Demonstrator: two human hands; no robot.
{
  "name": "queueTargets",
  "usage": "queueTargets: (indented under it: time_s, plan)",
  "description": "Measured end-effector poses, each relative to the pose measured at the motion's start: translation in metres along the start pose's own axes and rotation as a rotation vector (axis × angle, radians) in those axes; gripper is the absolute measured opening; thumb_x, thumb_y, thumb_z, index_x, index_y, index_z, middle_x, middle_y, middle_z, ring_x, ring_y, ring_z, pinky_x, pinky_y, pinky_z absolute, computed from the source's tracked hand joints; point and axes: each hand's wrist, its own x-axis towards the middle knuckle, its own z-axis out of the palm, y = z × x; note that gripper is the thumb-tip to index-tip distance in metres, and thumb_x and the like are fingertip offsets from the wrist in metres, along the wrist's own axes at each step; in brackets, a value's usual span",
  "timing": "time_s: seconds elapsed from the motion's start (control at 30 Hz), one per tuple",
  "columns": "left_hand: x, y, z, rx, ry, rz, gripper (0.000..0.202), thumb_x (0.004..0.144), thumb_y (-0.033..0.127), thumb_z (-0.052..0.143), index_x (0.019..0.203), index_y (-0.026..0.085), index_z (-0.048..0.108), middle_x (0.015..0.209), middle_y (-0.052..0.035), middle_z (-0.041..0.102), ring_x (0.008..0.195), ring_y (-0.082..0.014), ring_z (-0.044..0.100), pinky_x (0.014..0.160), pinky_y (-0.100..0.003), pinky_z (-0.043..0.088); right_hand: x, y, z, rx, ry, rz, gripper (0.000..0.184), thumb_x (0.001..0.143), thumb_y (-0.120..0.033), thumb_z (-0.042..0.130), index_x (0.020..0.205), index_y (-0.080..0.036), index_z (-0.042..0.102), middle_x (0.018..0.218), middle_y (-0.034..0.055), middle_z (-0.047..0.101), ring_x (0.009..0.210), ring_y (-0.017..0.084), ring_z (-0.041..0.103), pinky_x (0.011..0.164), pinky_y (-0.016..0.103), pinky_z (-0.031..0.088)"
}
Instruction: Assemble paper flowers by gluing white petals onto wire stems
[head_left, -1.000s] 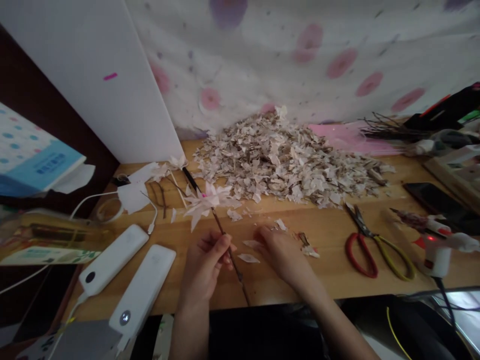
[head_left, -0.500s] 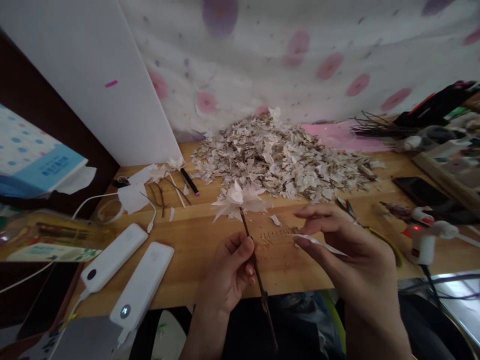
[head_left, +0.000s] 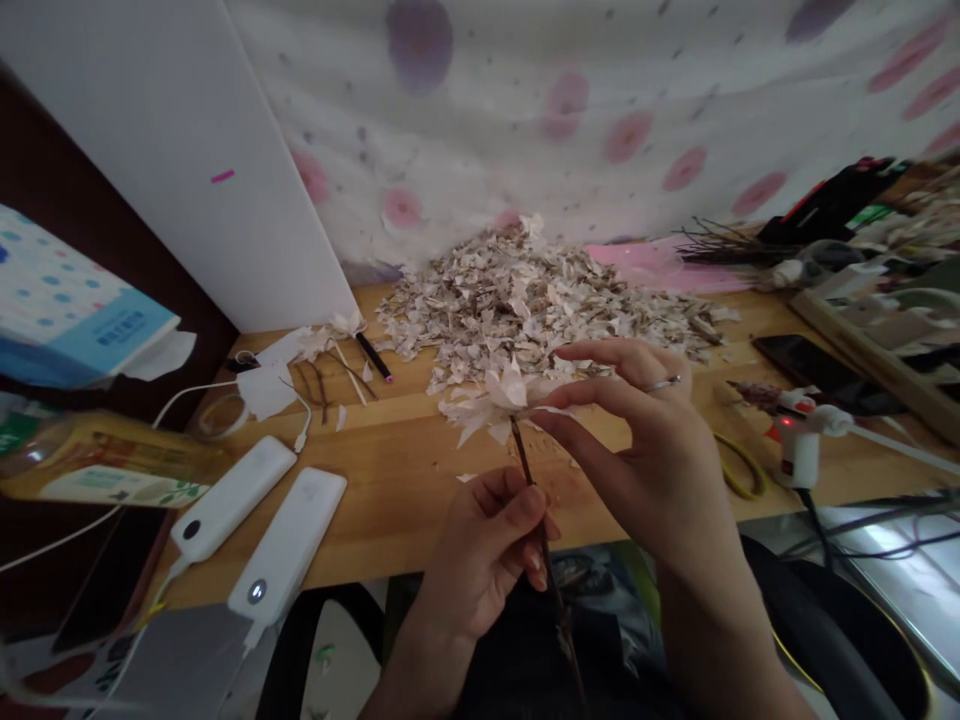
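My left hand [head_left: 487,545] is closed around a thin brown twig [head_left: 538,540] that carries a pale paper flower [head_left: 495,400] at its top. My right hand [head_left: 637,440], with a ring on one finger, pinches a white petal [head_left: 551,411] held against the right side of the flower head. Both hands hover above the front edge of the wooden table [head_left: 390,480]. Behind the flower lies a big heap of pale petal scraps [head_left: 525,305].
A glue gun [head_left: 795,440] with a red light and yellow-handled scissors [head_left: 739,465] lie to the right, with a phone [head_left: 814,370] behind them. Two white power banks [head_left: 255,520] with cables, a bottle [head_left: 105,465] and a black pen [head_left: 373,357] are on the left.
My right hand lifted a petal from the table and brought it left to the flower head. My left hand raised the twig upright and moved it right, towards me.
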Motion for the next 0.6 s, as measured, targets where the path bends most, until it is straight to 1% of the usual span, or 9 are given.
queueTargets:
  time_s: [0.27,0.47,0.6]
  plan:
    - [-0.007,-0.006,0.003,0.006,-0.051,0.004,0.047,0.059,0.042,0.096,0.065,0.013,0.060,0.053,0.0030,0.068,0.032,-0.0015,0.050,0.032,-0.010,0.045,-0.003,-0.005,-0.001,-0.027,0.038,-0.006,0.006,0.087,-0.016,0.076,0.085,-0.019,0.071,0.114,0.0135,0.070,0.115,0.035,0.057,0.101,0.057,0.040]
    - [-0.008,-0.010,0.001,0.021,-0.087,0.017,0.045,0.063,0.042,0.094,0.067,0.013,0.060,0.055,0.0030,0.069,0.033,-0.0014,0.050,0.033,-0.010,0.044,-0.005,-0.009,-0.003,-0.040,0.058,-0.019,0.007,0.086,-0.016,0.078,0.083,-0.019,0.072,0.113,0.0138,0.070,0.116,0.036,0.055,0.100,0.056,0.041]
    - [-0.008,-0.012,0.000,0.022,-0.109,0.028,0.042,0.067,0.042,0.092,0.069,0.014,0.061,0.056,0.0037,0.068,0.034,-0.0010,0.049,0.033,-0.009,0.042,-0.004,-0.009,-0.003,-0.039,0.045,-0.029,0.009,0.084,-0.016,0.080,0.082,-0.018,0.071,0.113,0.0141,0.070,0.116,0.036,0.056,0.102,0.057,0.041]
